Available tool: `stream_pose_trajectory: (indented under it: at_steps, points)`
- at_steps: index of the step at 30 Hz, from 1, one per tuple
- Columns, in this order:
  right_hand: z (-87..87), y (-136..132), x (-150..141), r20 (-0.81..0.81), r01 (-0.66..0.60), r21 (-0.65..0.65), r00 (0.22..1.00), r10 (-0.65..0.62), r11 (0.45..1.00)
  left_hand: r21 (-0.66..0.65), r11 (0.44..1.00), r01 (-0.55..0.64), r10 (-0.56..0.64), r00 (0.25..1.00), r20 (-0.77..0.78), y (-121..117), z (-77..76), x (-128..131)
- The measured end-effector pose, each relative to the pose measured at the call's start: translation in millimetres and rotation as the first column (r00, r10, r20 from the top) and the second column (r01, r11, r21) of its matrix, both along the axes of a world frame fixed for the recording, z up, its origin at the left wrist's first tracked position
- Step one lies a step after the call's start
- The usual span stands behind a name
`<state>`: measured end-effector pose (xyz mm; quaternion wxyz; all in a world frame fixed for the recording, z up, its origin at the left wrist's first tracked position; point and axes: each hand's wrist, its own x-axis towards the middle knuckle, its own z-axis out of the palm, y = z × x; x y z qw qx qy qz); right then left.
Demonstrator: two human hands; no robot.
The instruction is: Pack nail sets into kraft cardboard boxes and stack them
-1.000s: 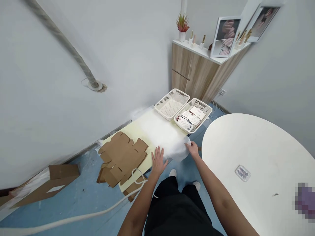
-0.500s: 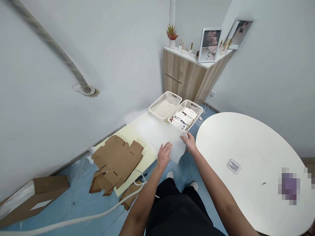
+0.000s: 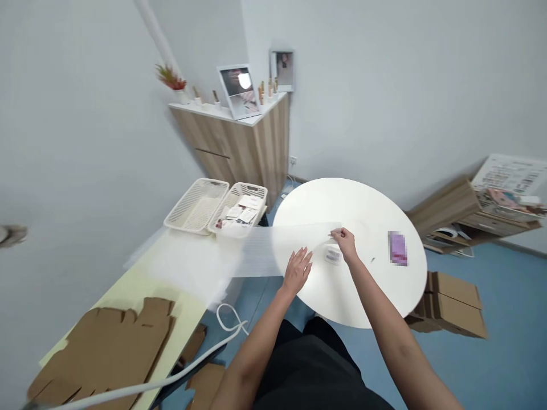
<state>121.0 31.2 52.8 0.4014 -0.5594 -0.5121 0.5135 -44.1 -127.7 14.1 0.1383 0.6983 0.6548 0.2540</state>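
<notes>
A thin, translucent white packing sheet (image 3: 258, 250) stretches from the pale yellow table (image 3: 113, 290) across the gap and over the left part of the round white table (image 3: 337, 307). My right hand (image 3: 345, 242) pinches its far right corner above the round table. Fingers spread and holding nothing, my left hand (image 3: 298, 271) is at the sheet's near edge, over the table's left rim; whether it presses on the sheet I cannot tell. A small clear plastic case (image 3: 333, 255) with small pieces inside sits just below my right hand, close to the sheet's end.
Two white baskets stand at the back left, one (image 3: 196, 208) beside another with cards (image 3: 245, 213). Flattened cardboard boxes (image 3: 111, 341) lie front left, near a white hose (image 3: 188, 373). A blurred purple packet (image 3: 399, 249) rests on the round table. Cardboard boxes (image 3: 457, 304) stand right.
My view has turned right. My right hand has drawn the sheet's corner from the yellow table over to the round table, and my left hand has moved along with it.
</notes>
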Motion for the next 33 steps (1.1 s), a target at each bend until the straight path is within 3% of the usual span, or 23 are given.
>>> stream_pose_trajectory:
  at_steps: [3,6,10,12,14,17,19,22,25,28,30,33]
  points:
    - [-19.8,11.1,57.0,0.084,0.087,-0.016,0.993,-0.085,0.996,-0.105,0.994,0.018,-0.024,0.998,-0.06,16.2,-20.0,46.8]
    - [-41.1,14.7,92.1,0.077,0.083,-0.088,0.994,-0.076,0.993,-0.261,0.964,-0.055,0.026,0.993,-0.115,22.4,-44.3,76.3]
    - [-65.0,10.5,114.2,-0.012,-0.04,-0.243,0.999,0.038,0.969,-0.404,0.904,-0.138,0.097,0.988,-0.121,23.1,-68.4,88.9]
    - [-77.0,5.6,120.7,-0.031,-0.051,-0.261,0.999,0.044,0.964,-0.446,0.877,-0.181,0.155,0.983,-0.094,25.8,-74.7,87.5]
    - [-90.1,-0.8,125.2,0.023,-0.016,-0.217,1.0,0.022,0.976,-0.475,0.847,-0.24,0.25,0.967,-0.043,32.6,-78.9,82.7]
    - [-109.0,-11.2,123.9,0.265,-0.034,-0.093,0.962,0.057,0.995,-0.493,0.793,-0.357,0.444,0.893,0.068,49.1,-85.5,70.0]
    - [-117.8,-16.3,115.7,0.43,-0.17,-0.009,0.889,0.158,0.985,-0.504,0.756,-0.417,0.555,0.817,0.156,61.6,-91.2,58.6]
    - [-123.3,-19.7,95.6,0.611,-0.427,0.066,0.732,0.303,0.902,-0.514,0.724,-0.459,0.637,0.732,0.243,79.0,-99.3,42.3]
    - [-124.3,-19.0,78.2,0.71,-0.584,0.056,0.594,0.378,0.81,-0.548,0.692,-0.47,0.646,0.742,0.179,95.1,-102.4,35.1]
    - [-127.3,-11.9,74.7,0.737,-0.622,0.069,0.558,0.381,0.78,-0.571,0.683,-0.456,0.605,0.791,0.091,109.9,-99.4,39.7]
    - [-130.2,-0.1,80.8,0.741,-0.579,0.095,0.585,0.331,0.81,-0.545,0.721,-0.429,0.556,0.827,0.084,116.9,-96.0,46.5]
    - [-132.8,30.0,96.9,0.738,-0.423,0.115,0.642,0.207,0.899,-0.511,0.771,-0.381,0.456,0.89,0.024,120.4,-91.4,56.7]
